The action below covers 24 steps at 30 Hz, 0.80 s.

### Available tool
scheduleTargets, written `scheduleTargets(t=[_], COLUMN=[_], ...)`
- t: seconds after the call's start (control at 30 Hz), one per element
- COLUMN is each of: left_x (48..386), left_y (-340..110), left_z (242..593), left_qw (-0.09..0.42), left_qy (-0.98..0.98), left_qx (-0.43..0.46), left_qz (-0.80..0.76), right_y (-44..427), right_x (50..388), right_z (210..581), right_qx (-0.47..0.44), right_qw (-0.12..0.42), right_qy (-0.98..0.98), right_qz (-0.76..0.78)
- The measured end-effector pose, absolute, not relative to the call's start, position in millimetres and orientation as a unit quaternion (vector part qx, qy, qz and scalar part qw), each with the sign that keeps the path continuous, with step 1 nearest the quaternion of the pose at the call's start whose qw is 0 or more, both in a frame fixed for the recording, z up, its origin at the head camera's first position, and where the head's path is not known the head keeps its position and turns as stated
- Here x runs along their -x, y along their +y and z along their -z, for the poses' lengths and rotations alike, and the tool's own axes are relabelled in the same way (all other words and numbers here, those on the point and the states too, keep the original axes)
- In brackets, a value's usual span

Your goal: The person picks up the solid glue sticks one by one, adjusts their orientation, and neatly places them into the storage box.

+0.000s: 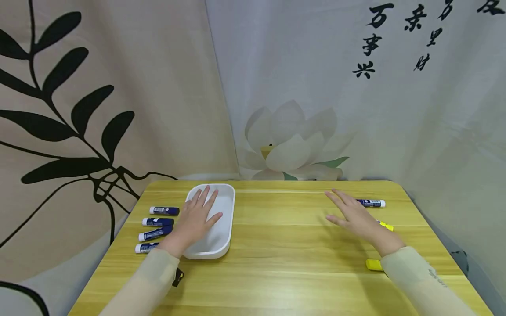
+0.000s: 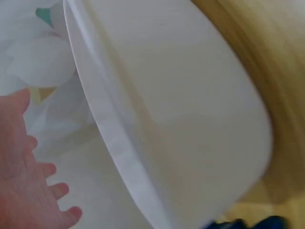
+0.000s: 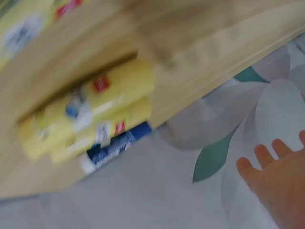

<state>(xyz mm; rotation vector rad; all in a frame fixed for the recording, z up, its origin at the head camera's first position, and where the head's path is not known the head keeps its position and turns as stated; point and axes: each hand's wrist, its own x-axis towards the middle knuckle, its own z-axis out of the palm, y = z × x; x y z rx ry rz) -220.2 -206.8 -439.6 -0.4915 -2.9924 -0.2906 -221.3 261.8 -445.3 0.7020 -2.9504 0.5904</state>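
My left hand (image 1: 196, 219) hovers over the white tray (image 1: 226, 219), fingers spread and holding nothing. In the left wrist view the hand (image 2: 31, 176) shows beside the tray (image 2: 190, 95). My right hand (image 1: 357, 219) is at the table's right side, fingers extended and empty; the right wrist view shows its fingers (image 3: 264, 160) apart from the markers. Near it lie a blue marker (image 1: 373, 203) and yellow markers (image 1: 385, 225), partly hidden by the hand and arm. In the right wrist view, two yellow markers (image 3: 114, 90) lie alongside a blue one (image 3: 119, 145).
Several blue markers (image 1: 158, 222) lie left of the tray, the nearest partly covered by my left arm. Another yellow marker (image 1: 373, 264) lies by my right sleeve. A printed curtain (image 1: 296, 87) hangs behind the wooden table (image 1: 276, 281). A small black object (image 1: 178, 277) is beside my left sleeve.
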Motion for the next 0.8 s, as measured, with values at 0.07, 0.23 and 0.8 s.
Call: scheduleTargets(t=[0.07, 0.23, 0.8], left_x=[218.7, 212.2, 192.7], left_y=[-215.1, -238.5, -272.2], left_z=[444.1, 454.7, 464.1], left_qw=[0.05, 0.033, -0.062], left_qy=[-0.983, -0.982, -0.922], left_qx=[0.138, 0.063, -0.12], left_qz=[0.11, 0.172, 0.363], right_y=[254.4, 228.4, 106.2], right_x=[222.3, 223.1, 227.9], right_z=[450.1, 459.2, 474.9], right_qx=[-0.215, -0.189, -0.084], right_qw=[0.018, -0.012, -0.169], right_qy=[-0.955, -0.94, -0.81], right_qz=[-0.202, -0.285, -0.555])
